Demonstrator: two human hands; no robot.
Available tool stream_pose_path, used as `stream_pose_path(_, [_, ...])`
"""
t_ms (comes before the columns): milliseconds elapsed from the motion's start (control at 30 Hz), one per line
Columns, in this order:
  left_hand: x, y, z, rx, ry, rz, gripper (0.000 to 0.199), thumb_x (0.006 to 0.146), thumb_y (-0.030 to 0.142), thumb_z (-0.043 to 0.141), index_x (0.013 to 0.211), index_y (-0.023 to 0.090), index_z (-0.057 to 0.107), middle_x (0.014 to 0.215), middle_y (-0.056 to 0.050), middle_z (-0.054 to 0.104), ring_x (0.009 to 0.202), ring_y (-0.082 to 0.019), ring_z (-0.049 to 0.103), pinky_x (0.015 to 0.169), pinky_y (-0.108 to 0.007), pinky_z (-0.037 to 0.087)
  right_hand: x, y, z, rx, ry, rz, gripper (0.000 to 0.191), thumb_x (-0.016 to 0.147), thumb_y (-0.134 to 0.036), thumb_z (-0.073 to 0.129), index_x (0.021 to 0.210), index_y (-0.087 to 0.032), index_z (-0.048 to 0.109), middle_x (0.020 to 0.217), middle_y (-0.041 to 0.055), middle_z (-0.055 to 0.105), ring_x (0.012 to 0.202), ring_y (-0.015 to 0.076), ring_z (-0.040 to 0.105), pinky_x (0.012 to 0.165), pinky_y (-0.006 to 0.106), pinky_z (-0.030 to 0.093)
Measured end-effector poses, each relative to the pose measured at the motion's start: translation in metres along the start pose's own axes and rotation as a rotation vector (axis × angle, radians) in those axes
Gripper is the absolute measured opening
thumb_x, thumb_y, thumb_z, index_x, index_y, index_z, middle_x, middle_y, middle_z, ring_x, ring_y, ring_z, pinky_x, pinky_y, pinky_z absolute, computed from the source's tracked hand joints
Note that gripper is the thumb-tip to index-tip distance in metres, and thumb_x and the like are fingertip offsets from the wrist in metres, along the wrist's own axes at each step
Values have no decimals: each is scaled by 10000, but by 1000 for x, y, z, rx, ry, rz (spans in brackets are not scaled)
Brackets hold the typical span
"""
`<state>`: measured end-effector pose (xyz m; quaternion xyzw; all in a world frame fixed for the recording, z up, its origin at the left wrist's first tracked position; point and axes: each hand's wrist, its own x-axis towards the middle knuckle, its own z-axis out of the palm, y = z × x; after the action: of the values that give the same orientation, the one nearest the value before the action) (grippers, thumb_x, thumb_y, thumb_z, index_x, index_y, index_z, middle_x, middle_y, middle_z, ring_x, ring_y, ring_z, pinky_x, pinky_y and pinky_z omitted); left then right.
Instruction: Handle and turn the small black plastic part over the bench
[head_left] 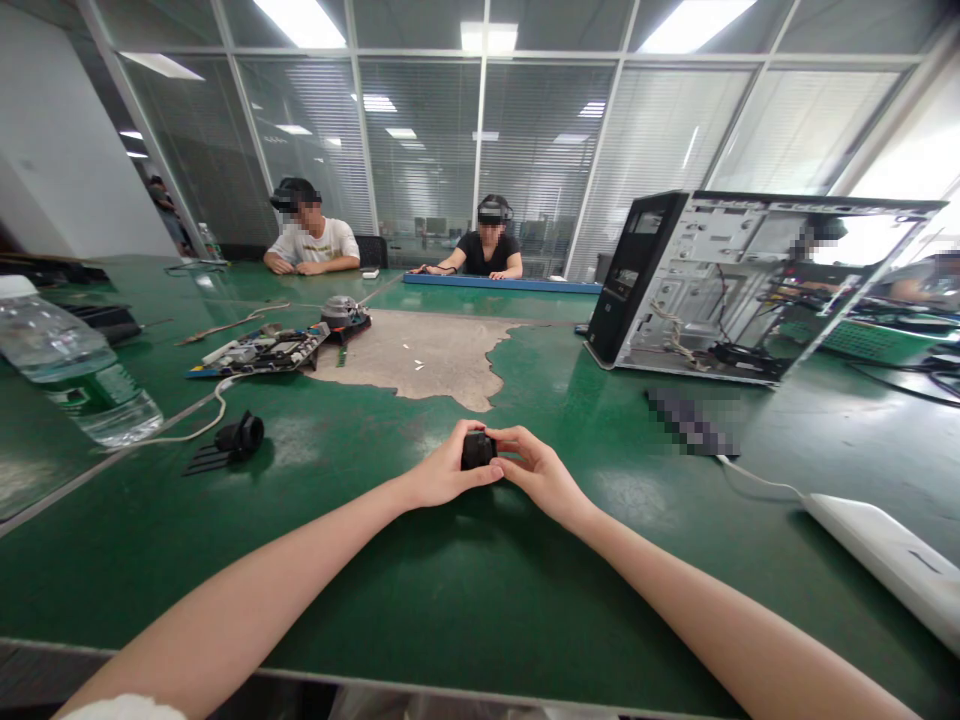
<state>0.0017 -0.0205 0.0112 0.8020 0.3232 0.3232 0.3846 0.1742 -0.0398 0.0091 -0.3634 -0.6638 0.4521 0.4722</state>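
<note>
Black part [478, 452], just one, is held in two hands [444, 470] [536, 474]

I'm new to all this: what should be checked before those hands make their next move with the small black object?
1. Left-hand grip on the small black object: ok, thumb and fingers touch it.
2. Right-hand grip: ok, fingertips at its right side.
3. Object's underside: cannot tell, hidden from this view.
4. Water bottle away from the hands: ok, standing far left.
5. Cord at right clear of the right forearm: ok, a gap shows.
6. Table evenly green: not ok, a ragged tan patch lies ahead.
</note>
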Motion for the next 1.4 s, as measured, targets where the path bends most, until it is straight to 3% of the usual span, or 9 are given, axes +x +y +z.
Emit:
stream_pose_path(100, [0, 0, -2, -33, -26, -29, 581, 743, 418, 560, 1187, 188, 264, 1104, -80, 444, 988, -199, 488, 840, -358, 410, -1, 1, 0, 5, 0, -22, 296, 706, -232, 603, 999, -244, 568, 1008, 24, 541, 979, 166, 535, 856, 330, 460])
stream_pose_path(233, [0, 3, -5, -59, -81, -32, 865, 591, 366, 710, 1257, 215, 178, 1161, -91, 447, 1037, -223, 488, 892, -389, 383, -1, 1, 2, -12, 19, -26, 295, 706, -233, 604, 998, -244, 568, 986, 25, 536, 962, 167, 538, 842, 330, 476])
stream_pose_path(300, [0, 4, -6, -50, -78, -14, 910, 569, 320, 726, 1276, 227, 160, 1183, -93, 443, 1051, -228, 489, 914, -397, 365, -1, 0, 3, -20, 22, -16, 297, 709, -232, 600, 1004, -240, 563, 983, 27, 538, 960, 169, 537, 829, 327, 481])
stream_pose_path(467, [0, 4, -4, -24, -25, -24, 822, 632, 294, 676, 1282, 223, 176, 1127, -85, 487, 999, -218, 525, 887, -394, 383, 1, -1, 3, -23, 25, 23, 289, 719, -225, 584, 1006, -218, 555, 1000, 38, 557, 952, 168, 542, 825, 327, 471])
stream_pose_path(700, [-3, 4, -8, 90, 11, -72, 901, 611, 389, 679, 1311, 210, 141, 1182, -128, 444, 1060, -260, 474, 894, -447, 358, 1, -3, 5, -26, 39, 52, 299, 695, -256, 610, 987, -207, 566, 985, 41, 585, 932, 172, 552, 809, 324, 471])
stream_pose_path(867, [-1, 6, -12, 126, -75, -69, 858, 630, 367, 664, 1312, 188, 175, 1200, -124, 463, 1078, -252, 476, 915, -407, 357, 2, -1, 7, -21, 32, 63, 289, 698, -254, 606, 980, -207, 565, 974, 37, 597, 905, 168, 566, 809, 326, 470])
stream_pose_path(1100, [1, 2, -11, 313, 59, 14, 795, 599, 401, 682, 1270, 194, 310, 1270, -103, 422, 1145, -256, 417, 966, -388, 319, 4, 5, 7, 0, 59, 72, 297, 697, -275, 608, 981, -202, 567, 953, 37, 616, 855, 163, 584, 804, 335, 471])
stream_pose_path(1400, [1, 2, -6, 332, 34, 132, 586, 715, 287, 582, 1251, 245, 351, 1224, -45, 466, 1109, -194, 444, 957, -333, 342, 4, 11, 5, 51, 60, 59, 277, 696, -272, 613, 960, -206, 564, 941, 26, 609, 869, 152, 580, 812, 314, 457])
